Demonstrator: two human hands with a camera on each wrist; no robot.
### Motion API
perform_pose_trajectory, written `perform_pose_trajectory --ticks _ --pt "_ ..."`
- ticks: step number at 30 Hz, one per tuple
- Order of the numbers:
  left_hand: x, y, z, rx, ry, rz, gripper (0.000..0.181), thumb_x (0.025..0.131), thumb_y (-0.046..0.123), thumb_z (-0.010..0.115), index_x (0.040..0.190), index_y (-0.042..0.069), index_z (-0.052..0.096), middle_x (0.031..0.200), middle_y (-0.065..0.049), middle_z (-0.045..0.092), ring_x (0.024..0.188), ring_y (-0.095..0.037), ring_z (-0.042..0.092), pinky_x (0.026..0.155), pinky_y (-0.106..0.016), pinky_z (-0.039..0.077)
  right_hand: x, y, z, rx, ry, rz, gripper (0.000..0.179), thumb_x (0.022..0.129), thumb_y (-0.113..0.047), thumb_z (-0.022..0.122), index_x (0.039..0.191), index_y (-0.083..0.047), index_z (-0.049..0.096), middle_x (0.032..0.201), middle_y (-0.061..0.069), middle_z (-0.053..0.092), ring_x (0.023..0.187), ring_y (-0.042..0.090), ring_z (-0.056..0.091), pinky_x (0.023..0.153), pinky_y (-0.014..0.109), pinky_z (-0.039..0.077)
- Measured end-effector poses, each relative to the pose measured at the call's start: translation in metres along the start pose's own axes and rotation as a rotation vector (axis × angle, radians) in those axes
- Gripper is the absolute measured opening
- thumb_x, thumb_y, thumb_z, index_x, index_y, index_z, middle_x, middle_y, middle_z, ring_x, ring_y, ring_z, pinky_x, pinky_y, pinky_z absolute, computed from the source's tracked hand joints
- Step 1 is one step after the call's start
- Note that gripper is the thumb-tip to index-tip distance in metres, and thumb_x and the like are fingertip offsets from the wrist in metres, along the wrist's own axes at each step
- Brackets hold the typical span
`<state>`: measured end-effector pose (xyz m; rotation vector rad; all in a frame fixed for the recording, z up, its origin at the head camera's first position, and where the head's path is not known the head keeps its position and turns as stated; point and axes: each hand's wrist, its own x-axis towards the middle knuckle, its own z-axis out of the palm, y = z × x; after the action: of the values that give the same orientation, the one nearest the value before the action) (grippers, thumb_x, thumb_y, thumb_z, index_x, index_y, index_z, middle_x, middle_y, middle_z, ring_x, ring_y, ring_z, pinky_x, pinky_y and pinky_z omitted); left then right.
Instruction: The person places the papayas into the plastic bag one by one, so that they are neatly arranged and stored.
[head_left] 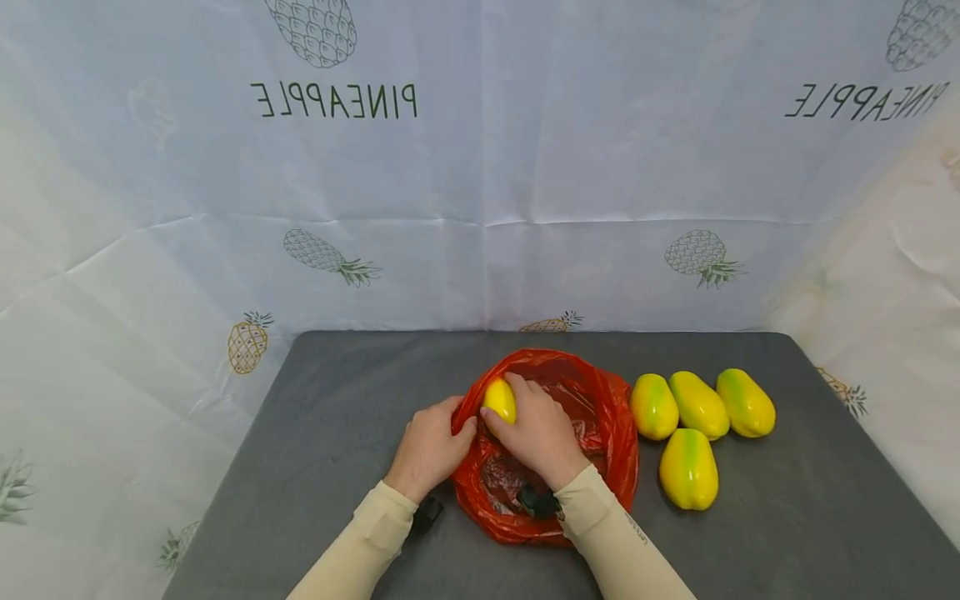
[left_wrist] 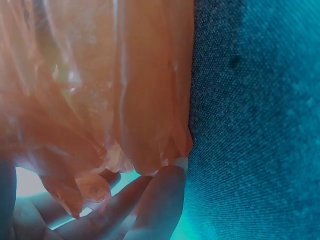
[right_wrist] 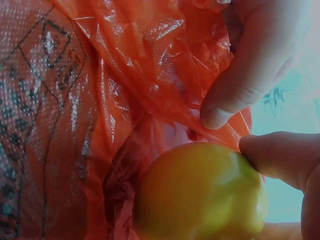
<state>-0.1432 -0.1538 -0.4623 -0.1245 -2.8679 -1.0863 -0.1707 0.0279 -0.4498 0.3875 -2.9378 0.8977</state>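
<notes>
A red plastic bag (head_left: pixel 621 450) stands on the grey table with its mouth spread upward. My left hand (head_left: pixel 431 448) grips the left side of its rim, thumb inside; the left wrist view has those fingers (left_wrist: pixel 160 200) at the bag's gathered edge. Over the mouth, my right hand (head_left: pixel 542 429) holds a smooth yellow-green fruit (head_left: pixel 498 400), shaped like a mango or papaya. In the right wrist view, the fruit (right_wrist: pixel 200 195) sits against the bag's inner left wall, with the right thumb on it. Dark crinkled plastic lines the bag's inside; its bottom is partly hidden by the right forearm.
Right of the bag lie several more yellow-green fruits: three in a back row, the nearest fruit (head_left: pixel 654 407) close against the bag, and one fruit (head_left: pixel 689 469) in front. A pineapple-printed white cloth (head_left: pixel 483 275) hangs behind the grey table (head_left: pixel 337 417).
</notes>
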Motion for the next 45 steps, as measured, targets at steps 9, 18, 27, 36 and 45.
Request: perform_pose_trajectory --ticks 9,18,27,36,45 --pt "0.0005 0.0015 0.0007 -0.017 -0.007 0.001 0.028 0.103 0.026 0.071 0.125 0.010 0.074 0.104 -0.007 0.079 0.068 -0.010 0.063 0.065 -0.028 0.060 -0.0002 0.0014 0.0027 0.008 -0.013 -0.003 0.067 0.097 -0.048 0.077 0.148 -0.008 0.060 0.127 0.013 0.072 0.090 0.024 0.067 0.077 0.043 0.061" --pt "-0.0006 0.0039 -0.0018 -0.020 -0.019 -0.023 0.032 0.102 0.028 0.072 0.127 0.008 0.074 0.105 -0.009 0.079 0.067 -0.011 0.063 0.065 -0.030 0.062 -0.0004 0.0001 0.0061 0.004 -0.016 -0.016 0.065 0.097 -0.048 0.077 0.146 -0.008 0.061 0.120 0.012 0.072 0.085 0.022 0.066 0.074 0.040 0.061" --pt "-0.0005 0.0013 0.0012 -0.012 -0.016 -0.021 0.030 0.102 0.027 0.071 0.126 0.008 0.074 0.104 -0.008 0.079 0.066 -0.011 0.063 0.064 -0.029 0.061 -0.0009 0.0020 0.0086 -0.011 -0.018 -0.012 0.066 0.098 -0.050 0.076 0.146 -0.007 0.061 0.119 0.013 0.072 0.085 0.023 0.067 0.075 0.042 0.062" --pt "-0.0009 0.0010 0.0009 -0.021 -0.017 -0.024 0.029 0.102 0.027 0.071 0.125 0.009 0.074 0.100 -0.007 0.078 0.065 -0.011 0.062 0.062 -0.027 0.060 -0.0006 0.0021 0.0092 -0.013 -0.021 -0.014 0.066 0.098 -0.049 0.076 0.147 -0.007 0.060 0.120 0.014 0.072 0.086 0.025 0.068 0.076 0.044 0.064" --pt "-0.0019 0.0011 0.0010 -0.017 -0.016 -0.024 0.030 0.102 0.027 0.072 0.125 0.008 0.074 0.101 -0.007 0.078 0.065 -0.011 0.062 0.064 -0.028 0.061 -0.0014 0.0019 0.0083 -0.006 -0.043 -0.006 0.068 0.099 -0.049 0.075 0.149 -0.006 0.058 0.126 0.015 0.072 0.091 0.027 0.070 0.082 0.048 0.065"
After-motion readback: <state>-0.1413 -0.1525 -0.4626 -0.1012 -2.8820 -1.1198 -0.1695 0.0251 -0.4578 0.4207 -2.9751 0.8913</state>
